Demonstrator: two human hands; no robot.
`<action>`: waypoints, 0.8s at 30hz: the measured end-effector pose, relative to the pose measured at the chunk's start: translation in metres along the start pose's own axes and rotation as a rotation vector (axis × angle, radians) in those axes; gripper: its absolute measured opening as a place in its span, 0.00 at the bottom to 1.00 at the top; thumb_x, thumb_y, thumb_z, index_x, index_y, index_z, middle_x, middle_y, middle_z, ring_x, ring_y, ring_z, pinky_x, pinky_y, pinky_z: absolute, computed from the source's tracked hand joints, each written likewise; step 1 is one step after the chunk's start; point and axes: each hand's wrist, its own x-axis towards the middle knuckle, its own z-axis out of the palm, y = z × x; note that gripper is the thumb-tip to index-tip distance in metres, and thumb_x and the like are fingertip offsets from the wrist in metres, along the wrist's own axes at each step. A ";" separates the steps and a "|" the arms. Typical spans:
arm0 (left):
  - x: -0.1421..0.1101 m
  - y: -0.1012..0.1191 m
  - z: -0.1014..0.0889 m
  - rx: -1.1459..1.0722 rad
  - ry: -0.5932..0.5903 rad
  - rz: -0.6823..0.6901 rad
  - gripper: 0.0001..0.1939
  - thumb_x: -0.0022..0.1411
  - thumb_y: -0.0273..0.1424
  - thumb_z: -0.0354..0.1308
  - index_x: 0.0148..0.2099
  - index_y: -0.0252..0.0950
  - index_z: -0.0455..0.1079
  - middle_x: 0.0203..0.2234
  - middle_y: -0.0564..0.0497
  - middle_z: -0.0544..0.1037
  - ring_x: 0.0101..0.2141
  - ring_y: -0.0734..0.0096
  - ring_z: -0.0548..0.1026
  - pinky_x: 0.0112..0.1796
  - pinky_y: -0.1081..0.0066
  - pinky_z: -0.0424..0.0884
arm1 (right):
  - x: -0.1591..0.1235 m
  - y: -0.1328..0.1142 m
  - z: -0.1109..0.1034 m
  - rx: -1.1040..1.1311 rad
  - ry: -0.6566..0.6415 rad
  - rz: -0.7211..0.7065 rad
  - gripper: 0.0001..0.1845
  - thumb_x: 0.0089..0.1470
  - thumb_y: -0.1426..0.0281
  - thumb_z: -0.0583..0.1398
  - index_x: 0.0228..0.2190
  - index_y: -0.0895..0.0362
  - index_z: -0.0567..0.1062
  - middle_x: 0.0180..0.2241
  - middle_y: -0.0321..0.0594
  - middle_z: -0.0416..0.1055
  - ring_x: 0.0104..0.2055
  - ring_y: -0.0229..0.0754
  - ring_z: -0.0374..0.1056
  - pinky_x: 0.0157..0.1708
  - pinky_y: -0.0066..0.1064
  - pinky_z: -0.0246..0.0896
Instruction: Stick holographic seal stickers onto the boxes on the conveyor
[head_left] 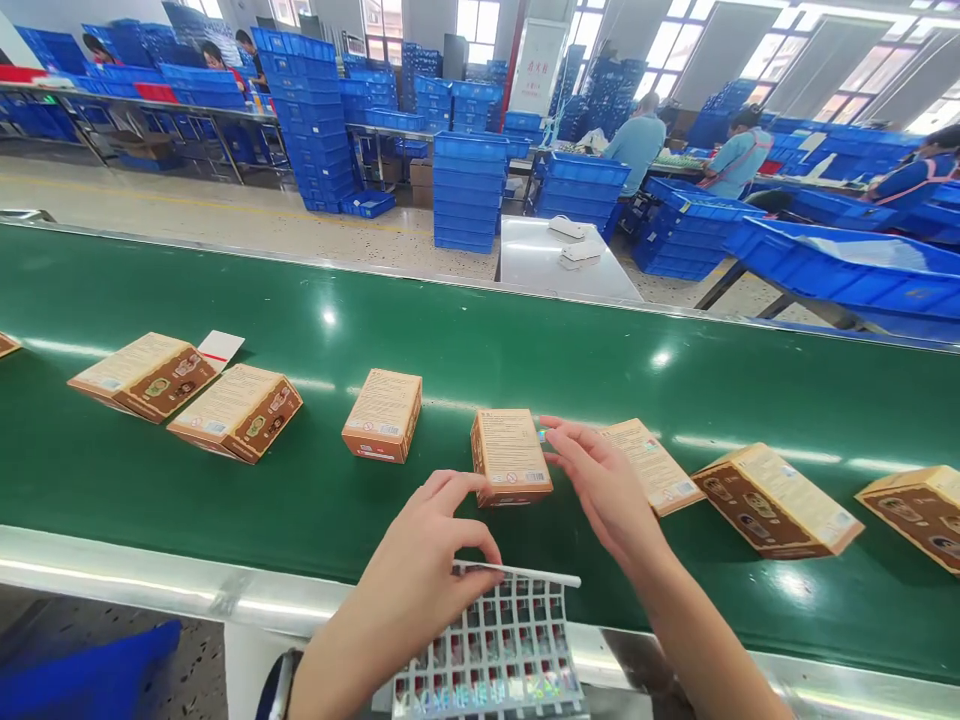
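A tan and brown cardboard box (514, 447) lies on the green conveyor belt (465, 330) in front of me. My left hand (435, 540) pinches the rolled top edge of a sheet of stickers (495, 650) between thumb and finger, while its index finger touches the box's near left corner. At the box's right side is my right hand (600, 480), with a small shiny sticker (543, 436) at its thumb and fingertips. Close behind the right hand another box (652, 465) is partly hidden by it.
More boxes lie along the belt: one box (384, 415) to the left, a pair farther left, and a brown box (780, 500) to the right. A metal rail (150, 570) edges the belt. Beyond stand stacked blue crates (469, 190) and several people at tables.
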 end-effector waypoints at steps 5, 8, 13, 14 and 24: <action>0.017 -0.003 0.017 0.143 -0.093 0.128 0.09 0.54 0.19 0.65 0.28 0.39 0.78 0.68 0.52 0.62 0.70 0.53 0.51 0.66 0.51 0.56 | 0.012 0.009 0.011 0.123 0.060 0.097 0.19 0.49 0.52 0.66 0.30 0.55 0.77 0.47 0.46 0.78 0.46 0.51 0.75 0.44 0.40 0.72; 0.024 -0.002 0.023 0.151 -0.107 0.140 0.11 0.54 0.17 0.61 0.28 0.38 0.77 0.68 0.53 0.61 0.69 0.56 0.52 0.65 0.54 0.58 | 0.012 0.009 0.007 0.113 0.095 0.098 0.19 0.47 0.51 0.66 0.29 0.55 0.76 0.47 0.46 0.77 0.44 0.50 0.75 0.42 0.39 0.73; 0.033 0.001 0.030 0.142 -0.112 0.191 0.10 0.53 0.17 0.62 0.28 0.38 0.77 0.68 0.53 0.61 0.69 0.57 0.53 0.65 0.54 0.59 | 0.013 0.012 -0.007 0.017 0.136 0.068 0.19 0.48 0.53 0.65 0.30 0.56 0.75 0.48 0.46 0.76 0.43 0.49 0.75 0.40 0.38 0.71; 0.034 0.001 0.032 0.139 -0.112 0.202 0.10 0.54 0.18 0.62 0.28 0.38 0.77 0.68 0.53 0.61 0.69 0.57 0.54 0.65 0.54 0.59 | 0.013 0.013 -0.010 -0.014 0.143 0.054 0.18 0.48 0.53 0.65 0.29 0.56 0.75 0.49 0.46 0.76 0.43 0.49 0.74 0.40 0.38 0.70; 0.041 0.018 0.045 0.065 -0.120 0.262 0.08 0.54 0.20 0.64 0.28 0.39 0.77 0.68 0.54 0.63 0.68 0.55 0.56 0.64 0.56 0.61 | 0.021 0.001 -0.048 -0.404 0.255 -0.084 0.27 0.51 0.53 0.65 0.46 0.55 0.67 0.31 0.41 0.78 0.36 0.51 0.75 0.38 0.43 0.66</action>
